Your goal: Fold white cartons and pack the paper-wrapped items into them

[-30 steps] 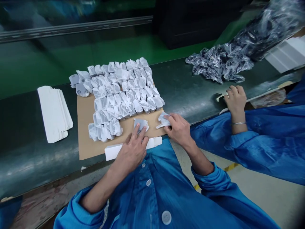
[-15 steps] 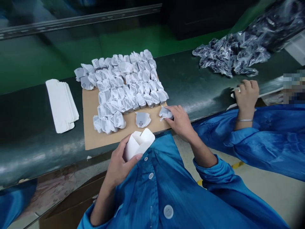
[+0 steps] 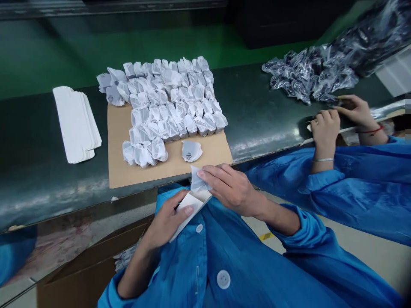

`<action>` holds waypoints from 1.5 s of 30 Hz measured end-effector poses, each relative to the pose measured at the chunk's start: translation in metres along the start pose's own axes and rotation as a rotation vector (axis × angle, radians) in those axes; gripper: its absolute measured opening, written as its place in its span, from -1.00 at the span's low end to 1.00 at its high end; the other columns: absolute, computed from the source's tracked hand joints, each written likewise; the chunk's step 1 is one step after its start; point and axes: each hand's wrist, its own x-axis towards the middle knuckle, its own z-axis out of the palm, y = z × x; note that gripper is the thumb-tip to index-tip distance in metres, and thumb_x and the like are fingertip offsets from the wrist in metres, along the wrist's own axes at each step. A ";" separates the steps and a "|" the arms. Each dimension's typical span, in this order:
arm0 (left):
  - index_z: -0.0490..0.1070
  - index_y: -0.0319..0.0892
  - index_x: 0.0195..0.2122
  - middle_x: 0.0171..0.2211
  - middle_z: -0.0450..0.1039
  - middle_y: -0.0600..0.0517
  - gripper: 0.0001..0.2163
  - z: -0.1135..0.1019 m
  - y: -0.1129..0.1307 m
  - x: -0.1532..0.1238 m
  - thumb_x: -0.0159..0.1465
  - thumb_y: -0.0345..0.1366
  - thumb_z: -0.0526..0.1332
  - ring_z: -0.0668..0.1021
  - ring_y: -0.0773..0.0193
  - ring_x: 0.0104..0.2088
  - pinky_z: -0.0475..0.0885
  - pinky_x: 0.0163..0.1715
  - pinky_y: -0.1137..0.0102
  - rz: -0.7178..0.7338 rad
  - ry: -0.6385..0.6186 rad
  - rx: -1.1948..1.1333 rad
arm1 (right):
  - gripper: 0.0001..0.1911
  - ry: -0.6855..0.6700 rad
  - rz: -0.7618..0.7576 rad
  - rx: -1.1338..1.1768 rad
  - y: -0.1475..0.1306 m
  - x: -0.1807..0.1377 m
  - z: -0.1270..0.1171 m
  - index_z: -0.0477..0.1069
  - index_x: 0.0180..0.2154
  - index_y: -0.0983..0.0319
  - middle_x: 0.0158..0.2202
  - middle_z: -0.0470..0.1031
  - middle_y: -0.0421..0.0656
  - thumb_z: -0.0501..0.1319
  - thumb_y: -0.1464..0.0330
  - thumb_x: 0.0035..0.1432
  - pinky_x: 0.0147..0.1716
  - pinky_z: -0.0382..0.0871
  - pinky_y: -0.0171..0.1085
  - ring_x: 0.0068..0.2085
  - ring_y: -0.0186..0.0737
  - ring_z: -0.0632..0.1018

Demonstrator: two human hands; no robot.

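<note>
A small white box (image 3: 192,205), its top end open, is gripped in my left hand (image 3: 170,218) in front of my body. My right hand (image 3: 231,188) pinches a packet wrapped in thin white paper (image 3: 198,179) right at the box's open end; how far it reaches inside I cannot tell. One loose wrapped packet (image 3: 192,151) with a printed triangle mark lies on the brown cardboard sheet (image 3: 122,175) just beyond my hands. Behind it, several rows of similar wrapped packets (image 3: 160,111) cover most of the sheet.
Flat white box blanks (image 3: 78,126) lie stacked at the left of the dark green bench. At the right are clear plastic bags with dark contents (image 3: 308,75). A co-worker's hands (image 3: 326,130) work at the right bench edge. Below stands an open carton (image 3: 77,273).
My right hand has lifted the wrapped packet off the cardboard and brought it left to the box's opening. My left hand has tilted the box. A co-worker's second hand has come into view.
</note>
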 end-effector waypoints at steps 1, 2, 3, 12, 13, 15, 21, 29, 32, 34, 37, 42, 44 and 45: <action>0.45 -0.14 -0.01 -0.05 0.55 -0.05 -0.64 -0.005 -0.001 0.001 0.31 -0.04 0.13 0.57 0.09 -0.07 0.44 -0.02 0.26 0.005 -0.092 -0.047 | -0.57 0.011 -0.028 0.010 0.000 -0.002 -0.001 0.24 0.18 0.39 0.03 0.50 0.10 0.10 0.50 0.29 -0.14 0.52 -0.12 0.00 -0.07 0.51; 0.46 -0.14 -0.02 -0.06 0.55 -0.06 -0.66 -0.009 -0.002 0.002 0.32 -0.05 0.14 0.57 0.08 -0.07 0.45 -0.02 0.25 -0.009 -0.168 -0.094 | -0.58 0.031 -0.062 0.008 -0.001 -0.003 -0.002 0.26 0.17 0.41 0.03 0.50 0.11 0.12 0.51 0.28 -0.12 0.52 -0.13 0.01 -0.06 0.51; 0.45 -0.13 -0.02 -0.08 0.56 -0.06 -0.67 -0.012 -0.002 0.003 0.30 -0.06 0.17 0.58 0.08 -0.09 0.46 -0.03 0.24 -0.037 -0.230 -0.144 | -0.59 0.056 -0.097 -0.005 -0.002 -0.004 -0.002 0.29 0.14 0.42 0.02 0.51 0.12 0.15 0.51 0.26 -0.12 0.53 -0.13 0.01 -0.06 0.51; 0.29 -0.14 -0.01 -0.23 0.53 -0.01 -0.64 -0.012 -0.004 0.006 0.27 -0.07 0.24 0.58 0.22 -0.25 0.48 -0.18 0.32 -0.142 -0.238 -0.322 | -0.63 0.034 -0.096 -0.082 -0.009 -0.027 -0.003 0.37 0.10 0.29 0.07 0.51 0.03 0.14 0.49 0.26 -0.15 0.54 -0.16 0.01 -0.09 0.50; 0.29 -0.14 0.00 -0.23 0.53 -0.01 -0.64 -0.011 -0.004 0.005 0.28 -0.06 0.23 0.57 0.23 -0.25 0.47 -0.18 0.33 -0.141 -0.223 -0.282 | -0.64 -0.007 -0.096 -0.086 -0.009 -0.028 -0.006 0.37 0.09 0.31 0.06 0.51 0.03 0.12 0.50 0.27 -0.17 0.54 -0.16 -0.01 -0.09 0.50; 0.33 -0.15 -0.03 -0.25 0.53 0.01 -0.63 -0.010 -0.005 0.002 0.27 -0.02 0.22 0.55 0.22 -0.26 0.45 -0.22 0.35 -0.122 -0.196 -0.167 | -0.67 -0.109 -0.092 -0.085 -0.010 -0.024 -0.013 0.38 0.08 0.35 0.05 0.51 0.04 0.06 0.51 0.31 -0.24 0.53 -0.17 -0.07 -0.11 0.49; 0.38 -0.12 -0.34 -0.44 0.42 0.04 -0.59 0.009 -0.007 0.000 0.36 0.07 -0.05 0.42 0.24 -0.42 0.35 -0.39 0.35 0.002 0.085 0.115 | -0.66 -0.442 -0.157 0.024 -0.006 0.002 -0.038 0.34 0.10 0.35 0.05 0.47 0.03 0.00 0.52 0.35 -0.39 0.43 -0.24 -0.16 -0.18 0.45; 0.20 -0.12 -0.44 -0.54 0.20 0.14 -0.60 0.018 -0.008 0.000 0.42 0.01 -0.11 0.31 0.33 -0.51 0.20 -0.45 0.40 0.040 0.151 0.194 | -0.63 -0.612 -0.314 0.045 0.002 0.031 -0.058 0.39 0.05 0.31 0.03 0.46 -0.02 -0.11 0.48 0.41 -0.31 0.37 -0.20 -0.15 -0.17 0.39; 0.21 -0.12 -0.45 -0.57 0.20 0.15 -0.61 0.021 -0.008 -0.002 0.43 -0.02 -0.13 0.29 0.34 -0.54 0.17 -0.49 0.40 0.043 0.175 0.192 | -0.62 -0.630 -0.359 0.067 0.002 0.036 -0.063 0.40 0.05 0.29 0.03 0.46 -0.03 -0.13 0.47 0.42 -0.31 0.35 -0.20 -0.16 -0.17 0.37; 0.23 -0.12 -0.44 -0.59 0.21 0.16 -0.61 0.023 -0.009 -0.004 0.42 -0.03 -0.13 0.29 0.34 -0.56 0.15 -0.49 0.39 0.077 0.210 0.227 | -0.63 -0.614 -0.345 0.073 0.002 0.036 -0.063 0.39 0.05 0.28 0.03 0.45 -0.04 -0.13 0.47 0.43 -0.32 0.35 -0.20 -0.16 -0.18 0.37; 0.28 -0.13 -0.41 -0.59 0.28 0.15 -0.64 0.025 -0.008 -0.004 0.36 0.02 -0.03 0.33 0.33 -0.56 0.15 -0.48 0.39 0.088 0.220 0.305 | -0.66 -0.591 -0.323 0.039 0.000 0.030 -0.061 0.40 0.03 0.29 0.01 0.45 -0.03 -0.09 0.47 0.42 -0.31 0.37 -0.20 -0.16 -0.18 0.39; 0.27 -0.13 -0.44 -0.60 0.26 0.15 -0.67 0.030 -0.010 0.000 0.32 0.01 0.06 0.30 0.34 -0.57 0.13 -0.48 0.40 0.055 0.257 0.387 | -0.67 -0.534 -0.363 -0.056 -0.005 0.019 -0.055 0.39 0.06 0.33 0.06 0.44 -0.05 -0.04 0.47 0.40 -0.30 0.42 -0.20 -0.13 -0.15 0.42; 0.23 -0.12 -0.45 -0.60 0.25 0.14 -0.67 0.031 -0.012 0.000 0.35 -0.02 0.00 0.31 0.33 -0.57 0.13 -0.46 0.39 0.094 0.248 0.383 | -0.67 -0.518 -0.368 -0.065 -0.005 0.016 -0.055 0.38 0.07 0.34 0.06 0.44 -0.05 -0.05 0.48 0.41 -0.28 0.44 -0.20 -0.13 -0.16 0.43; 0.20 -0.11 -0.46 -0.60 0.24 0.14 -0.67 0.032 -0.013 -0.001 0.36 -0.04 -0.02 0.30 0.32 -0.57 0.12 -0.47 0.39 0.108 0.246 0.381 | -0.67 -0.514 -0.368 -0.061 -0.005 0.015 -0.055 0.37 0.08 0.34 0.07 0.44 -0.04 -0.05 0.48 0.41 -0.27 0.45 -0.20 -0.13 -0.17 0.43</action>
